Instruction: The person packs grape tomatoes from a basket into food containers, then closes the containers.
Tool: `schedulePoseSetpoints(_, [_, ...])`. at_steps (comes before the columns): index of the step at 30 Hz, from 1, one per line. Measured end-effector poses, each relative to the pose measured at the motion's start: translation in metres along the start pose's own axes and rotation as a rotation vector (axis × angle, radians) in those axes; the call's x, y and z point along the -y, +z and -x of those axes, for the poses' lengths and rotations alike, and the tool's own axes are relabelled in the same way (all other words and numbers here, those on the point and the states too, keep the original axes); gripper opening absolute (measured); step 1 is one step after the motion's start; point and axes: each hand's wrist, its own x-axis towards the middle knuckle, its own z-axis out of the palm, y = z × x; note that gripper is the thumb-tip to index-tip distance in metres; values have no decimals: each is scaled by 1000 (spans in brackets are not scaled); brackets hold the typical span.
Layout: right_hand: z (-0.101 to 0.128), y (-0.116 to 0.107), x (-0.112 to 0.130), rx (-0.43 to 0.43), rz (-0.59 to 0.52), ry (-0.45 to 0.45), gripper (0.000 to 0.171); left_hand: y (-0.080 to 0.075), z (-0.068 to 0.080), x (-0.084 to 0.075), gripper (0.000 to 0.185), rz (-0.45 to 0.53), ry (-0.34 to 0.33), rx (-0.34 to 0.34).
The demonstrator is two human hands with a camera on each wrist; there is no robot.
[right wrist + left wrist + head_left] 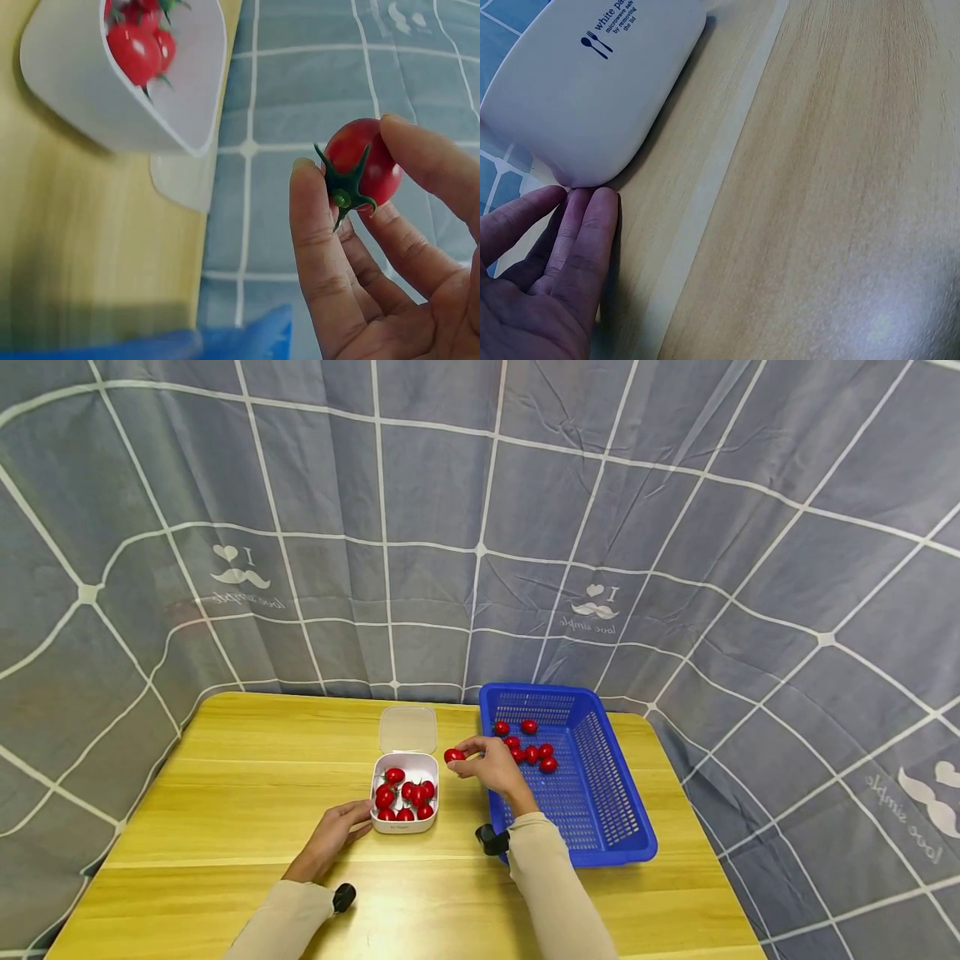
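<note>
Between thumb and fingers, my right hand [489, 766] pinches a red cherry tomato [364, 161] with a green star-shaped stem. It is held in the air between the white box and the blue basket. Several cherry tomatoes [405, 793] lie inside the white plastic box [405, 827], whose pale lid [408, 730] is folded back behind it. My left hand [337, 832] touches the box's left side with its fingertips, fingers fairly straight, as the left wrist view [562, 262] also shows.
A blue perforated basket [600, 777] stands on the right of the wooden table [225, 793], with several cherry tomatoes [531, 753] toward its far left. A grey curtain [435, 585] with white lines hangs behind the table. Black wrist straps [491, 840] sit on both sleeves.
</note>
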Motion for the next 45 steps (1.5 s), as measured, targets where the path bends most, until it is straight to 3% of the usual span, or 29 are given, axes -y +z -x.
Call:
schedulePoseSetpoints(12, [0, 51, -9, 79, -50, 31, 23, 1, 2, -2, 58, -6, 2, 10])
schedulePoseSetpoints(20, [-1, 72, -19, 74, -2, 42, 22, 0, 2, -3, 57, -1, -2, 14])
schedulePoseSetpoints(31, [-1, 83, -27, 58, 149, -4, 23, 0, 1, -2, 54, 17, 8, -15])
schedulePoseSetpoints(45, [0, 72, -16, 74, 132, -26, 27, -1, 2, -3, 57, 11, -1, 5])
